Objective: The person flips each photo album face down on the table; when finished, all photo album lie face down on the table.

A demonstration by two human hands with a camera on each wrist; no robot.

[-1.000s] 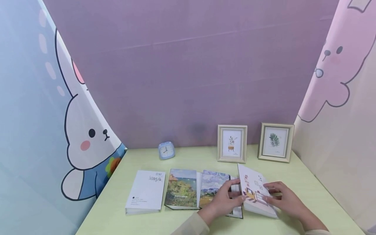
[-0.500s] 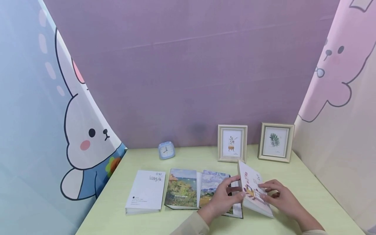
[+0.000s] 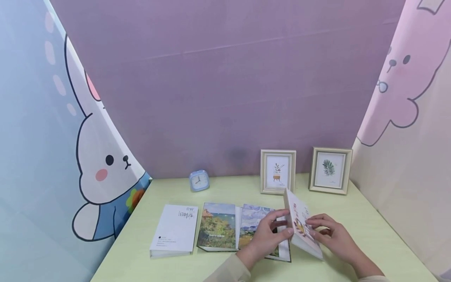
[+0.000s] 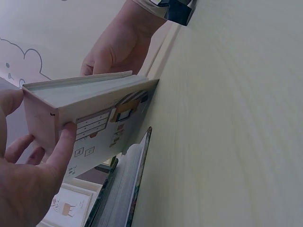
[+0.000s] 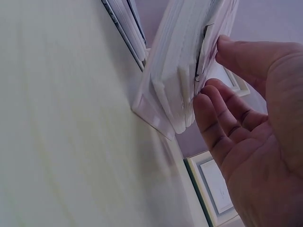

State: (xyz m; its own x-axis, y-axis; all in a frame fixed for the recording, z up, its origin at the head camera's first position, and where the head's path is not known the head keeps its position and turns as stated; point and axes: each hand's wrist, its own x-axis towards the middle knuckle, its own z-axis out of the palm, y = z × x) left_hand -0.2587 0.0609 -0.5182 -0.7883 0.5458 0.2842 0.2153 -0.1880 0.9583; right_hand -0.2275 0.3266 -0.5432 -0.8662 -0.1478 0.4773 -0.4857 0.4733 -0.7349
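White album point(image 4: 97, 125): two-sided tilted support

I hold the album tilted over the right half of the table point(image 3: 359, 219), toward the near edge, spine point(image 4: 40, 113) raised and facing left. Whether its low corner bears on the surface I cannot tell.

My left hand point(image 3: 266, 237) pinches the spine side, thumb and fingers set apart; two fingertips sit just beyond it, contact unclear. The spine is probably the right place for this grip: it is stiff and likely keeps the whole block together.

My right hand point(image 3: 332, 237) is set opposite, fingers bent, tips at the upper cover near its free side. Pinching or merely touching, I cannot tell. This contact likely steadies the tilt and limits fanning; the page edges show slightly parted there.

Two painted albums point(image 3: 217, 225) point(image 3: 255, 215) lie flat, side by side, left of the hold. The right one sits partly behind my left hand, so clearance is small on that side. A plain album point(image 3: 176, 227) lies beyond them, near the left edge, cover upward, presumably for legibility.

Clock point(image 3: 199, 181) and picture frames point(image 3: 278, 172) point(image 3: 330, 171) stand along the back edge, facing me, apparently for viewing; the outer frame is nearest the back right corner.
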